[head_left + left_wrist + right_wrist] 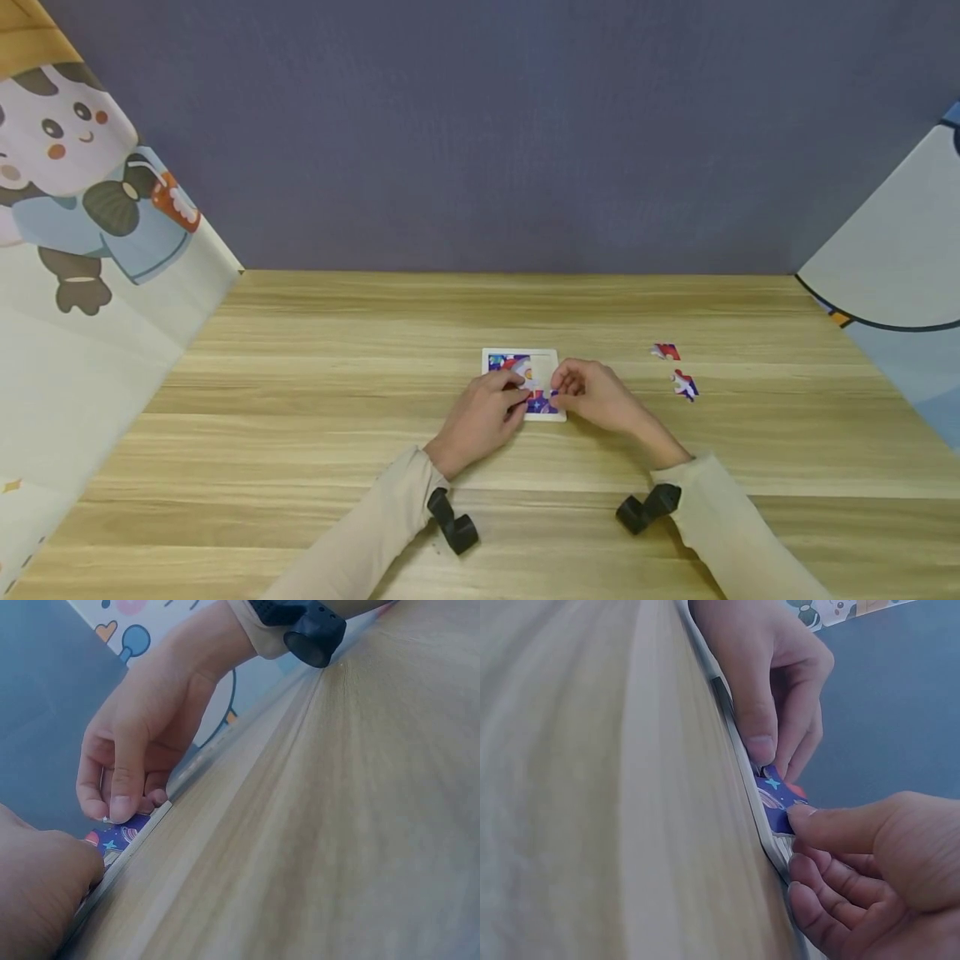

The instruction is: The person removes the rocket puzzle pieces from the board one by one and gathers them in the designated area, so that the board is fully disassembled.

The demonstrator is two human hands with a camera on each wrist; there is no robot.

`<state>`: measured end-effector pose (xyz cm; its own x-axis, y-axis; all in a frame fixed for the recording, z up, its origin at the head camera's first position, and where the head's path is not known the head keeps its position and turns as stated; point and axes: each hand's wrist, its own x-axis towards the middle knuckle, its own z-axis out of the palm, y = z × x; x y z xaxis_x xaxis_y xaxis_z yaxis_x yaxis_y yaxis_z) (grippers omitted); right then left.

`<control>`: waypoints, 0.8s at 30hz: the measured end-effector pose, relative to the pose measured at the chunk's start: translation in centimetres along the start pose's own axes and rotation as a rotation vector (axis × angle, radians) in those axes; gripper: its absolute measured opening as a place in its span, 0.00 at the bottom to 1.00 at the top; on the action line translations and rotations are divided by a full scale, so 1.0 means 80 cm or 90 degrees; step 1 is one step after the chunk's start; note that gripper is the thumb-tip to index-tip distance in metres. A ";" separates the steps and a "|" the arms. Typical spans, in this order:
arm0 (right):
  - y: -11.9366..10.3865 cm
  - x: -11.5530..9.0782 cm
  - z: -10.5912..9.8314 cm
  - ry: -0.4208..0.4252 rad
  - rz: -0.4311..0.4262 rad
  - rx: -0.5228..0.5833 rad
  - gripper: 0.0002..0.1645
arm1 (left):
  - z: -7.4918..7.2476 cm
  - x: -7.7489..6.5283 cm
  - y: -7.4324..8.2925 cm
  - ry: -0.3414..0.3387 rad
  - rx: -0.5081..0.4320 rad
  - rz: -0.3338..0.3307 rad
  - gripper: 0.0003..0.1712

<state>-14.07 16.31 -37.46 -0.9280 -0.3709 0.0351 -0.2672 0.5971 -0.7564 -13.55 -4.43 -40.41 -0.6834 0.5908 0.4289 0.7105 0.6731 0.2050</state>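
A small jigsaw puzzle in a white-rimmed tray (561, 416) lies on the table between the hands. My left hand (483, 414) rests over its left part, with thumb and fingertips pressing on the pieces. At the tray's near right corner, my right hand (597, 398) pinches a purple puzzle piece (777, 817) between thumb and index finger. This piece bears a planet and a star and appears slightly raised. In the left wrist view, the right thumb sits on its edge. A pale gap shows in the tray's upper right. The left hand hides part of the picture.
Two loose puzzle pieces lie right of the tray: a red and purple one (666, 352) farther back and a white and purple one (685, 385) nearer. A dark wall panel (510, 142) stands behind the wooden table (337, 333). Black cameras (649, 509) sit on both wrists.
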 end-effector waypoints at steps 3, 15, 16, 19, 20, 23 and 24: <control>0.000 0.000 0.001 -0.001 0.001 0.009 0.06 | 0.000 0.000 0.000 -0.002 0.000 -0.001 0.13; 0.003 0.000 0.003 0.006 0.006 0.056 0.05 | 0.001 0.000 0.000 0.003 0.001 0.000 0.13; 0.003 0.000 0.003 0.007 0.006 0.058 0.05 | 0.002 0.000 0.000 0.004 0.002 0.000 0.13; 0.003 -0.002 0.003 0.012 0.006 0.063 0.05 | 0.002 0.000 0.000 0.002 -0.001 -0.004 0.13; 0.003 -0.002 0.003 0.013 0.006 0.064 0.05 | 0.002 0.000 0.000 0.002 -0.002 -0.004 0.13; 0.002 -0.004 0.002 0.013 0.009 0.070 0.05 | 0.002 0.000 0.000 0.001 -0.004 -0.004 0.13; 0.002 -0.004 0.002 0.013 0.011 0.071 0.05 | 0.002 0.000 0.000 0.002 -0.004 -0.003 0.13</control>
<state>-13.74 16.39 -37.69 -0.9378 -0.3455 0.0344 -0.2217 0.5194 -0.8253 -13.58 -4.37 -40.52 -0.6866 0.5858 0.4306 0.7079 0.6736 0.2125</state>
